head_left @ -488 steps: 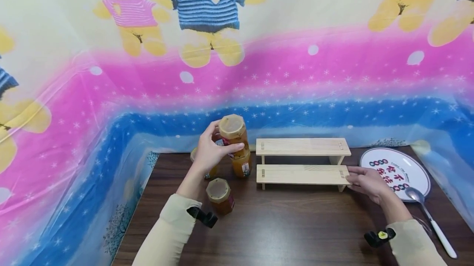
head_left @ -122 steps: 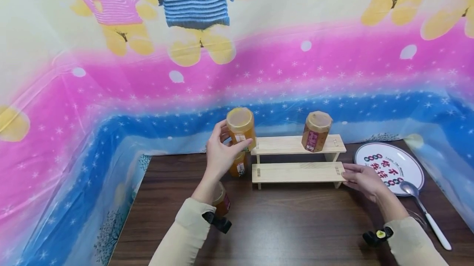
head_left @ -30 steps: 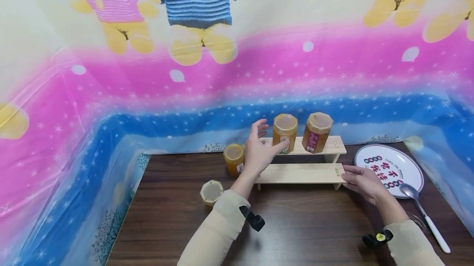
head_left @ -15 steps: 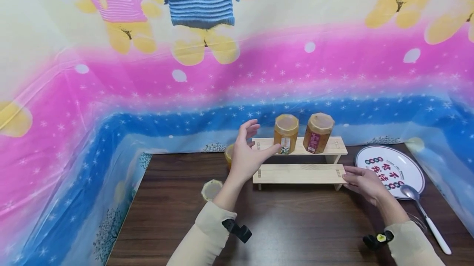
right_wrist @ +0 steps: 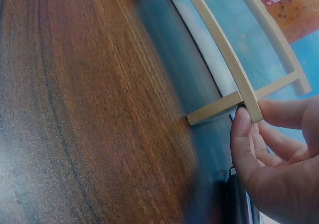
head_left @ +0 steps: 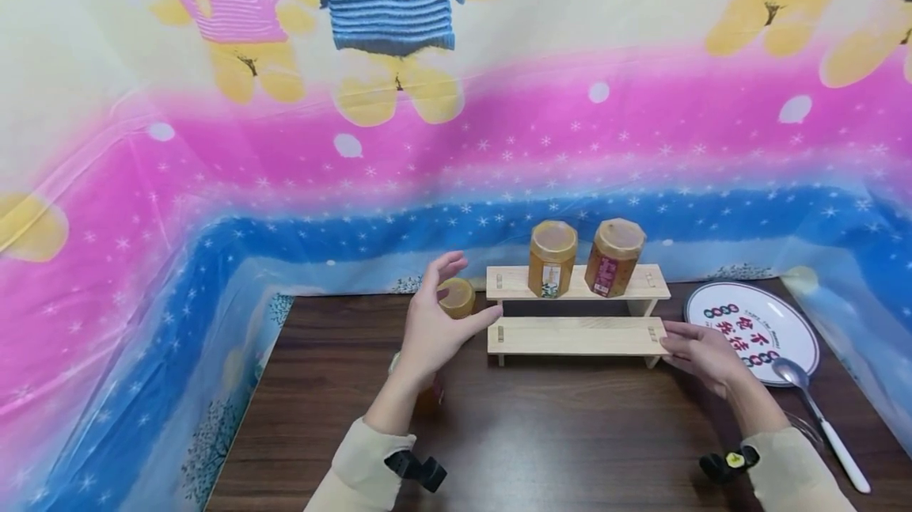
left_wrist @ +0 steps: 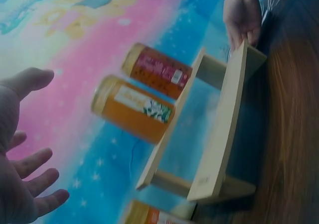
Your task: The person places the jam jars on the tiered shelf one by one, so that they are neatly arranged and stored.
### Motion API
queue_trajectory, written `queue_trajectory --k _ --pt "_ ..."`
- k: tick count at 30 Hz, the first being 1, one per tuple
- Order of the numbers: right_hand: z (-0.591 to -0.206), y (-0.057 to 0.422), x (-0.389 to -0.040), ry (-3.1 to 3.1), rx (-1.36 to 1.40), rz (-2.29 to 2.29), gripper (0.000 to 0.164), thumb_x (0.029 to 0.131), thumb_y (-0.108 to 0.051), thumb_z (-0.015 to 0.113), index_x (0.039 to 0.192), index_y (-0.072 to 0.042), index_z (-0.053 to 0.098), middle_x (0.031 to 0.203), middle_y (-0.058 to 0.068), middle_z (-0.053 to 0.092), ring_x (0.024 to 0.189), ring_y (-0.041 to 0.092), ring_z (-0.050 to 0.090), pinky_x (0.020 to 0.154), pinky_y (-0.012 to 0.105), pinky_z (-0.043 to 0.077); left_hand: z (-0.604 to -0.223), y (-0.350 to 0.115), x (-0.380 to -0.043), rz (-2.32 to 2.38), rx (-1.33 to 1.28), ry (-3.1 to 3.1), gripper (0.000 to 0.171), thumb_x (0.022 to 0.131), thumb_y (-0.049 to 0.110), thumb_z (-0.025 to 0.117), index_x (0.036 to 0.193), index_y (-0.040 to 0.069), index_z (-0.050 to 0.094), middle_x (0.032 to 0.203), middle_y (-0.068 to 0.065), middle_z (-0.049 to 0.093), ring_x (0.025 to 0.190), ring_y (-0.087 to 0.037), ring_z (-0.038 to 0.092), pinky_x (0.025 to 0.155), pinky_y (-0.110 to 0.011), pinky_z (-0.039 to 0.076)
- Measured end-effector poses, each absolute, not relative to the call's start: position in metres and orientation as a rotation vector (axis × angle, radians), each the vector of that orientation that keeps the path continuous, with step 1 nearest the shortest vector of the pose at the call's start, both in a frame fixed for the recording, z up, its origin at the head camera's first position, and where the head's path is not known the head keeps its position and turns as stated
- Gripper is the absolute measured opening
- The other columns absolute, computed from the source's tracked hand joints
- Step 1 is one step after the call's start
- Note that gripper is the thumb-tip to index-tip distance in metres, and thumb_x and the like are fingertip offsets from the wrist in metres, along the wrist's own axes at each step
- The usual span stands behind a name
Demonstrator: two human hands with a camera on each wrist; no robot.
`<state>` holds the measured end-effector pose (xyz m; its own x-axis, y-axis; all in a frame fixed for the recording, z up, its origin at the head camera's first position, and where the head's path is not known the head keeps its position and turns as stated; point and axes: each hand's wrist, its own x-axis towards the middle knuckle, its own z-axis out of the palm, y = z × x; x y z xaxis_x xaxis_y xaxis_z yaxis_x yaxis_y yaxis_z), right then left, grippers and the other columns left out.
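Note:
My left hand [head_left: 442, 330], fingers spread and holding nothing, is left of a two-step wooden shelf rack [head_left: 570, 335], overlapping a honey jar [head_left: 459, 300] on the table. In the left wrist view, that hand [left_wrist: 20, 184] is apart from the jars. Upright on the upper step are an amber jar [head_left: 552, 260] with a white label and, to its right, a dark-speckled jar [head_left: 614, 259] with a maroon label. My right hand [head_left: 705, 354] pinches the lower step's right end between thumb and fingers [right_wrist: 243, 122]. Another jar [head_left: 431, 396] is mostly hidden by my left wrist.
A white plate [head_left: 791, 330] with red lettering lies right of the rack. Against its rim rests a spoon [head_left: 819, 417] with a white handle, beside a wire whisk [head_left: 803, 425]. Behind the dark wooden table [head_left: 541, 433] hangs a printed curtain [head_left: 499, 140].
The speckled jar, then the amber jar, moved from my left hand's grip onto the upper step. Letting go, my left hand has drawn back left. My right hand stays at the rack's end.

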<state>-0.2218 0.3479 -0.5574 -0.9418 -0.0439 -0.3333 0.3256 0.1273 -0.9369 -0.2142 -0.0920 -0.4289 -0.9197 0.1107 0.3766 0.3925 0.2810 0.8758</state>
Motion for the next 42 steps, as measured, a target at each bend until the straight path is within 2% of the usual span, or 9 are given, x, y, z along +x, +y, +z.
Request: queue_trajectory --k 3,6,10,13,20,26,31,36,42 --pt "-0.557 0.347 -0.221 2.123 0.279 -1.887 0.067 0.106 -0.011 0.059 0.157 0.014 0.023 0.142 0.025 0.054 0.101 0.006 0.068 0.094 0.032 0.057 -0.434 -0.107 -0.209 -1.691 -0.469 -2.317 0.082 0.08 0.036 0.092 0.148 0.033 0.047 0.145 0.008 0.056 0.131 -0.02 0.051 0.106 -0.055 0.044" --pt "-0.557 0.348 -0.221 2.121 0.285 -1.884 0.068 0.106 -0.011 0.06 0.157 0.014 0.024 0.142 0.025 0.054 0.101 0.006 0.068 0.095 0.033 0.056 -0.439 -0.12 -0.205 -1.661 -0.48 -2.329 0.084 0.079 0.033 0.093 0.149 0.032 0.047 0.145 0.006 0.056 0.132 -0.02 0.051 0.106 -0.053 0.044" --pt "-0.558 0.348 -0.221 2.121 0.292 -1.882 0.068 0.106 -0.012 0.06 0.158 0.014 0.023 0.145 0.026 0.052 0.101 0.006 0.067 0.095 0.033 0.056 -0.447 -0.135 -0.2 -1.613 -0.479 -2.342 0.085 0.078 0.031 0.094 0.149 0.031 0.048 0.145 0.004 0.058 0.138 -0.016 0.047 0.116 -0.055 0.033" --pt "-0.559 0.348 -0.222 2.117 0.289 -1.888 0.068 0.106 -0.012 0.06 0.158 0.013 0.023 0.146 0.027 0.05 0.101 0.005 0.067 0.095 0.031 0.056 -0.455 -0.145 -0.195 -1.624 -0.468 -2.348 0.085 0.078 0.028 0.095 0.149 0.031 0.048 0.146 0.001 0.058 0.14 -0.014 0.045 0.117 -0.062 0.028" --pt "-0.56 0.348 -0.222 2.117 0.285 -1.896 0.068 0.106 -0.012 0.06 0.157 0.014 0.024 0.149 0.031 0.046 0.101 0.004 0.067 0.095 0.03 0.056 -0.473 -0.166 -0.183 -1.669 -0.441 -2.362 0.087 0.076 0.019 0.096 0.148 0.028 0.049 0.146 0.007 0.056 0.139 -0.018 0.046 0.115 -0.059 0.032" --pt "-0.56 0.349 -0.223 2.119 0.284 -1.896 0.068 0.106 -0.012 0.06 0.158 0.013 0.023 0.15 0.031 0.045 0.101 0.004 0.067 0.095 0.031 0.056 -0.492 -0.181 -0.176 -1.706 -0.394 -2.358 0.09 0.073 0.012 0.096 0.148 0.025 0.049 0.148 0.001 0.055 0.141 -0.025 0.044 0.116 -0.062 0.028" --pt "-0.56 0.349 -0.223 2.11 0.284 -1.904 0.068 0.106 -0.011 0.059 0.158 0.014 0.023 0.144 0.024 0.053 0.1 0.003 0.067 0.094 0.03 0.056 -0.508 -0.19 -0.175 -1.748 -0.358 -2.38 0.09 0.073 0.013 0.096 0.148 0.025 0.048 0.146 0.001 0.055 0.138 -0.025 0.049 0.114 -0.058 0.036" --pt "-0.56 0.35 -0.222 2.09 0.286 -1.928 0.069 0.105 -0.009 0.06 0.157 0.015 0.022 0.132 0.014 0.062 0.099 0.004 0.067 0.092 0.03 0.057 -0.525 -0.197 -0.173 -1.786 -0.327 -2.415 0.091 0.074 0.016 0.097 0.149 0.025 0.046 0.146 0.003 0.056 0.138 -0.028 0.049 0.113 -0.053 0.038" --pt "-0.56 0.35 -0.222 2.086 0.283 -1.937 0.069 0.105 -0.009 0.06 0.157 0.015 0.022 0.127 0.009 0.065 0.099 0.004 0.067 0.092 0.03 0.057 -0.543 -0.203 -0.173 -1.894 -0.309 -2.447 0.096 0.073 0.012 0.096 0.152 0.025 0.042 0.147 -0.001 0.055 0.134 -0.023 0.051 0.11 -0.032 0.042"
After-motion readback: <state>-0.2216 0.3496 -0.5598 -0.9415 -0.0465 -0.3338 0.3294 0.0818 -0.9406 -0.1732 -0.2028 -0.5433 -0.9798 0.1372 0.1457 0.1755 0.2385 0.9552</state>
